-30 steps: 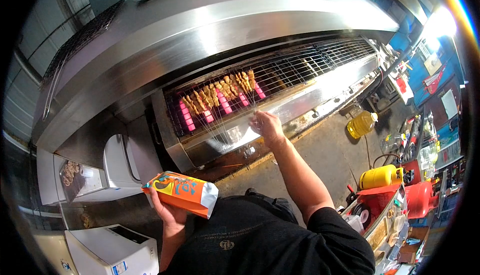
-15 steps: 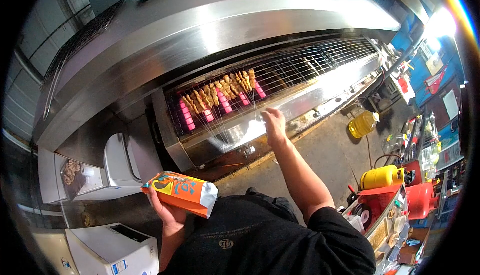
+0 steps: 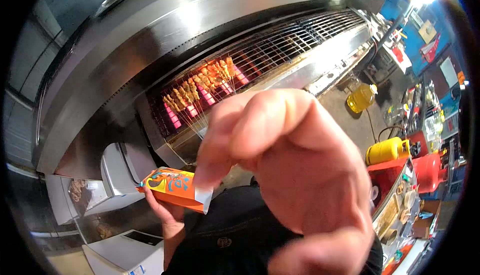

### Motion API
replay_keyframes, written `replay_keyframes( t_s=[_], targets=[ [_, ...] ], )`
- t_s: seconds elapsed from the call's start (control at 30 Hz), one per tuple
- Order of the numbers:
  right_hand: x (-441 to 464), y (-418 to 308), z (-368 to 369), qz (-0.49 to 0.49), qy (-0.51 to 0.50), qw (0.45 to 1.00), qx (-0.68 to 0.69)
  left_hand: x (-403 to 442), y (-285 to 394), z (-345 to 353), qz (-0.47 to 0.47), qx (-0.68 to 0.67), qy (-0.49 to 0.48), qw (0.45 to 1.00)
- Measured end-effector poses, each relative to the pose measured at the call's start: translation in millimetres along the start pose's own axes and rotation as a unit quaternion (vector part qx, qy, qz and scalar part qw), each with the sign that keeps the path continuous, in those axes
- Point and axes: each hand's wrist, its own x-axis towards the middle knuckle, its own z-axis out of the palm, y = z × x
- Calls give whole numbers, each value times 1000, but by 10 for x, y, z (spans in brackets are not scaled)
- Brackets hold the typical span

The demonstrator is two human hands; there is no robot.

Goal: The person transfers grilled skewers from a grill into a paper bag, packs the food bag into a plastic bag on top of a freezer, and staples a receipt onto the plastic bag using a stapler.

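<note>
My left hand (image 3: 165, 209) is wrapped around the lower side of an orange paper bag (image 3: 172, 187) with yellow and blue print and a white end at its right. Large and close to the camera, my right hand (image 3: 305, 170) covers the middle of the view, palm towards me. Its fingers are loosely bent, the thumb stands apart, and nothing shows in it. Behind it, several meat skewers (image 3: 200, 82) lie side by side on the grill (image 3: 280, 50), over glowing pink-red burners (image 3: 205, 95). The skewers' near ends are partly hidden by my right hand.
A steel hood (image 3: 175, 20) arches over the grill. To the right are a jug of yellow oil (image 3: 361, 98), a yellow gas cylinder (image 3: 385, 151), a red cylinder (image 3: 429, 172) and a cluttered table. A tray of food (image 3: 77, 190) and a white appliance (image 3: 125, 252) are at the left.
My right hand has risen from the grill's front edge to close before the camera, its fingers opening apart. The left hand still holds the bag. The view has shifted slightly.
</note>
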Motion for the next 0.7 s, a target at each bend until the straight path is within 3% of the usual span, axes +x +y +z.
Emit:
replay_keyframes(
  t_s=[0.1, 0.13, 0.17, 0.23, 0.37, 0.63, 0.7],
  targets=[
    [-28, -105, 103, -38, -97, 994, 16, 10, -42, -42, 17, -10, 27, 999],
    [-39, -123, 107, -45, -116, 992, 18, -84, -23, 214, 48, 63, 118, 990],
    [-67, -115, 94, -50, -130, 990, 20, -38, -4, 115, 48, 66, 120, 989],
    [-75, -146, 80, -61, -142, 988, 21, 108, 3, -188, 96, 145, 31, 984],
    [-105, -124, 19, -75, -156, 985, 17, 129, -72, -485, -16, 95, 140, 985],
    [-164, -30, -206, -104, -172, 980, 3, -80, -98, 159, 106, 50, 23, 993],
    [-208, 115, -386, -110, -141, 983, -47, -132, -75, 148, 40, -12, 33, 999]
  ],
)
